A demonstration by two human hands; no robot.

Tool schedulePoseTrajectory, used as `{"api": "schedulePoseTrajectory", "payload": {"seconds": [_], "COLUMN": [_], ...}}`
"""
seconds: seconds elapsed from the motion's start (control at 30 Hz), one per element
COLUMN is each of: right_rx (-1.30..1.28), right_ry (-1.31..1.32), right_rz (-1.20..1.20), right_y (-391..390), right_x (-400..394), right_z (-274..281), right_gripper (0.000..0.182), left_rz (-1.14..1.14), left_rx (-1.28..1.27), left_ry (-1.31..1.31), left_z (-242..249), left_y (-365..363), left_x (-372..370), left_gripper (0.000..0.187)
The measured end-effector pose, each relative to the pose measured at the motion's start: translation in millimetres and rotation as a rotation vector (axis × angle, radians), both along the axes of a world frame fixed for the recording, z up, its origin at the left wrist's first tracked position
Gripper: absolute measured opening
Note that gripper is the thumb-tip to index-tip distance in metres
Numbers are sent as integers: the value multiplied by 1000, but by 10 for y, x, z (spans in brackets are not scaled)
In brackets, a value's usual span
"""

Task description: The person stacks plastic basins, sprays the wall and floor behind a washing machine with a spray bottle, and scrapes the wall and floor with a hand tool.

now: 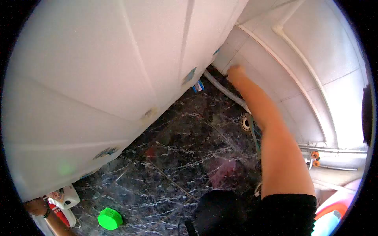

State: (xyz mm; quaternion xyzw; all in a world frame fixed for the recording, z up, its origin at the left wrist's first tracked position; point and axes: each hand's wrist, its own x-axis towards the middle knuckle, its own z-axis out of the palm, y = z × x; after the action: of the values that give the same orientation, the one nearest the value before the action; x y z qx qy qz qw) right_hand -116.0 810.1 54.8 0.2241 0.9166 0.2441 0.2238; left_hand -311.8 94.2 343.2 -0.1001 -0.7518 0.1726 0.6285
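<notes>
My right arm stretches forward to the tiled wall. At its far end my right hand (236,72) is closed, low beside the wall where it meets the dark floor. Whatever those fingers hold, if anything, is too small and blurred to make out. A grey corrugated hose (226,91) runs along the floor close to that hand. At the lower left edge, my left hand (36,206) is by the bottom of a large white panel (118,78), its fingers hidden. Near the left wrist stand a white bottle (71,198) and a red-and-white container (63,215).
A bright green lid-like object (110,218) lies on the dark marbled floor (173,157). A round floor drain (246,122) is beside my right forearm. A small blue-and-white packet (198,86) lies by the panel. Pipes (303,59) run along the wall.
</notes>
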Motion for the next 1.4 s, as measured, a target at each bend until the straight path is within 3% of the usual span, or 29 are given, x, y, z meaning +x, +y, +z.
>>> {"api": "schedulePoseTrajectory", "payload": {"seconds": [0.03,0.13,0.2,0.23,0.3,0.43,0.53,0.6,0.7,0.77,0.87,1.0,1.07,1.13,1.17,1.27,1.37,1.4], "right_rx": [28,32,-38,-43,8,-43,178,29,-40,6,107,88,119,138,151,178,123,152], "right_ry": [-26,-247,37,43,-82,71,-3,-40,-50,-62,17,90,321,-10,-33,-42,-136,105], "right_rz": [20,-246,-281,-282,-109,-222,-79,-186,-130,-92,-5,97,-10,56,95,86,-22,80], "right_y": [71,80,-72,-22,115,45,-4,10,-140,59,37,43,147,22,-13,-42,222,344], "right_x": [64,-30,-93,-54,61,-293,-73,52,-192,91,212,-265,-226,234,655,920,630,572], "right_z": [-19,120,260,153,-85,-17,-46,1,349,-55,-17,578,810,873,742,775,851,900], "right_gripper": [24,23,22,22,21,21,22,23,25,24,21,19,19,18,17,16,15,15], "left_rz": [-2,-4,-5,-7,-7,-13,-12,-15,-19,-25,-32,-48,-61,-79,-86,-104,-138,-137], "left_rx": [5,6,3,1,-3,-10,-10,-2,-7,-11,-4,-4,-3,11,20,34,33,30], "left_ry": [-5,0,1,5,2,7,12,6,10,7,6,6,1,0,-4,-5,-2,1], "left_z": [-17,-9,-21,-22,-38,-37,-49,-71,-80,-78,-100,-108,-109,-141,-137,-150,-190,-189], "left_y": [-30,-87,-120,-129,-160,-177,-217,-225,-227,-235,-273,-285,-267,-284,-301,-336,-285,-288], "left_x": [-10,-24,-25,-19,-12,-18,-19,-45,-51,-57,-72,-81,-121,-154,-180,-197,-214,-186], "left_gripper": [106,102,100,99,97,92,89,87,84,82,79,75,73,71,70,67,65,64]}}
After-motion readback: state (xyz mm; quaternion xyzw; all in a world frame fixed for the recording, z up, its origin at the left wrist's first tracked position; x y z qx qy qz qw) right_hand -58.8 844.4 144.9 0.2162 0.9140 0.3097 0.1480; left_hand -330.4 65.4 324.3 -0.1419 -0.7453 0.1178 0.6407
